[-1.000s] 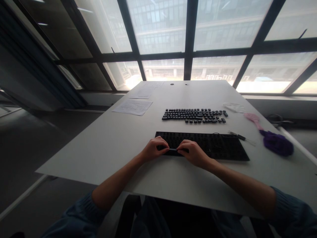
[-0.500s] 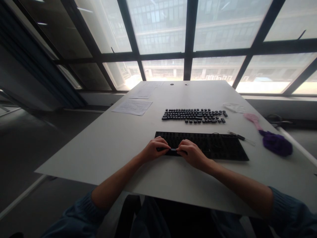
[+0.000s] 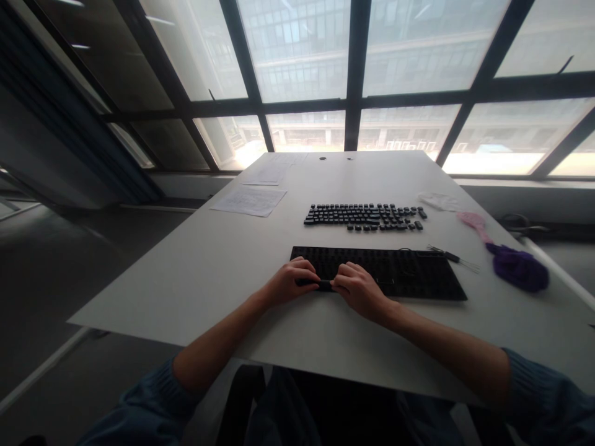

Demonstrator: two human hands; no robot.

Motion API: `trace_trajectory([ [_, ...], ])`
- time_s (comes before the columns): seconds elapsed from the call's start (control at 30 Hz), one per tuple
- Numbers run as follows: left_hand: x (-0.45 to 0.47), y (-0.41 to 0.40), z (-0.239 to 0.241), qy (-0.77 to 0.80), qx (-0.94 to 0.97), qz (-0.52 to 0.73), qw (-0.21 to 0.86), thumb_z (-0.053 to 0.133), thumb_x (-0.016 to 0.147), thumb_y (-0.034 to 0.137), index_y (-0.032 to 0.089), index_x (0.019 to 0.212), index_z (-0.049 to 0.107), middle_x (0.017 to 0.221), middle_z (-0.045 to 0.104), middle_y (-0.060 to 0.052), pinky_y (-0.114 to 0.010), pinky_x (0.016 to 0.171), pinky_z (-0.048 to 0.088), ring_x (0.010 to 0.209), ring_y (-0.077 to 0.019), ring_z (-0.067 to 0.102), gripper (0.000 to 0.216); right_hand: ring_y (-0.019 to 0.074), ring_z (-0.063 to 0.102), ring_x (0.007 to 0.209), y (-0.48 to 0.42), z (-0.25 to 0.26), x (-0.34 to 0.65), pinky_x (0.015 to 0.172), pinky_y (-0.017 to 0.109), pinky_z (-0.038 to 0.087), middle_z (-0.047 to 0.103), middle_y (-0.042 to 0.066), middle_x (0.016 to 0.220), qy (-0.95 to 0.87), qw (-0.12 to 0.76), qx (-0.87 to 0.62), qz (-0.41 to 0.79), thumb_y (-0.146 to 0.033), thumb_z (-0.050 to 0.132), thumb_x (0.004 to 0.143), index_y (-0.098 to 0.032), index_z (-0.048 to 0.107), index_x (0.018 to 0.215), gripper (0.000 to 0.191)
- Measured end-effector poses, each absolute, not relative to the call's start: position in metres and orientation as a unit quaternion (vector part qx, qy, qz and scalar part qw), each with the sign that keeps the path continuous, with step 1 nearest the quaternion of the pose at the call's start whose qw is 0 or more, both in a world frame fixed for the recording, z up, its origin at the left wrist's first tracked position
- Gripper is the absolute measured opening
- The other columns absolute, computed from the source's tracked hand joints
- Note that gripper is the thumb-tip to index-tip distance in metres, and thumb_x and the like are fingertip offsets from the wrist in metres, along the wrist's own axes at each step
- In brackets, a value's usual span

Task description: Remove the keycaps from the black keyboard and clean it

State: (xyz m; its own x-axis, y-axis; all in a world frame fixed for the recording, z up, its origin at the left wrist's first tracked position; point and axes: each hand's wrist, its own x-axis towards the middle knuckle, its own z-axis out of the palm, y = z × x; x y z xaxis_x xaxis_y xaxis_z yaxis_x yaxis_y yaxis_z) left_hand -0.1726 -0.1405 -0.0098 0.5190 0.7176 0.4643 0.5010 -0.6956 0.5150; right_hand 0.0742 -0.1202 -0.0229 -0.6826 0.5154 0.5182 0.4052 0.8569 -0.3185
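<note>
A black keyboard base [image 3: 409, 272] with its keycaps off lies on the white table [image 3: 195, 272] in front of me. My left hand [image 3: 290, 282] and my right hand [image 3: 356, 288] rest curled over its near left edge. Their fingertips pinch the two ends of a long dark keycap [image 3: 324, 284], pressed low against the keyboard. Behind the keyboard, several loose black keycaps [image 3: 365, 217] lie in rows.
Printed sheets [image 3: 250, 199] lie at the far left of the table. A purple duster with a pink handle [image 3: 509, 263], a thin wire tool [image 3: 453, 256] and a white cloth [image 3: 437, 200] lie to the right. Large windows stand behind the table.
Both hands have crept slightly closer together and lower onto the keyboard's front edge; the long keycap between them shows less. Nothing else on the table moved.
</note>
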Motion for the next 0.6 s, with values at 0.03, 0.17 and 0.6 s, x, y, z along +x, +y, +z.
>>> trace_trajectory([
  [0.03, -0.172, -0.14, -0.01, 0.354, 0.858, 0.338, 0.159, 0.07, 0.085, 0.029, 0.021, 0.092, 0.076, 0.089, 0.068, -0.008, -0.034, 0.077, 0.052, 0.085, -0.0187, 0.06, 0.012, 0.0181, 0.05, 0.08, -0.121, -0.023, 0.074, 0.076, 0.031, 0.04, 0.058, 0.004, 0.079, -0.916, 0.301, -0.253, 0.075, -0.021, 0.057, 0.096, -0.019, 0.063, 0.072, 0.025],
  [0.17, -0.171, -0.141, -0.01, 0.355, 0.858, 0.337, 0.154, 0.069, 0.086, 0.029, 0.02, 0.088, 0.076, 0.088, 0.067, -0.007, -0.033, 0.076, 0.052, 0.084, -0.018, 0.059, 0.012, 0.019, 0.051, 0.085, -0.125, -0.021, 0.075, 0.08, 0.033, 0.039, 0.061, 0.005, 0.085, -0.922, 0.291, -0.252, 0.052, -0.019, 0.057, 0.096, -0.019, 0.066, 0.078, 0.02],
  [0.6, -0.172, -0.148, 0.001, 0.366, 0.871, 0.311, 0.101, 0.061, 0.091, 0.029, 0.023, 0.094, 0.076, 0.09, 0.067, -0.007, -0.036, 0.081, 0.049, 0.086, -0.0189, 0.058, 0.016, 0.0235, 0.055, 0.094, -0.119, -0.018, 0.117, 0.082, 0.04, 0.046, 0.066, 0.008, 0.095, -0.878, 0.374, -0.272, 0.124, -0.004, 0.053, 0.086, -0.022, 0.073, 0.092, 0.028],
])
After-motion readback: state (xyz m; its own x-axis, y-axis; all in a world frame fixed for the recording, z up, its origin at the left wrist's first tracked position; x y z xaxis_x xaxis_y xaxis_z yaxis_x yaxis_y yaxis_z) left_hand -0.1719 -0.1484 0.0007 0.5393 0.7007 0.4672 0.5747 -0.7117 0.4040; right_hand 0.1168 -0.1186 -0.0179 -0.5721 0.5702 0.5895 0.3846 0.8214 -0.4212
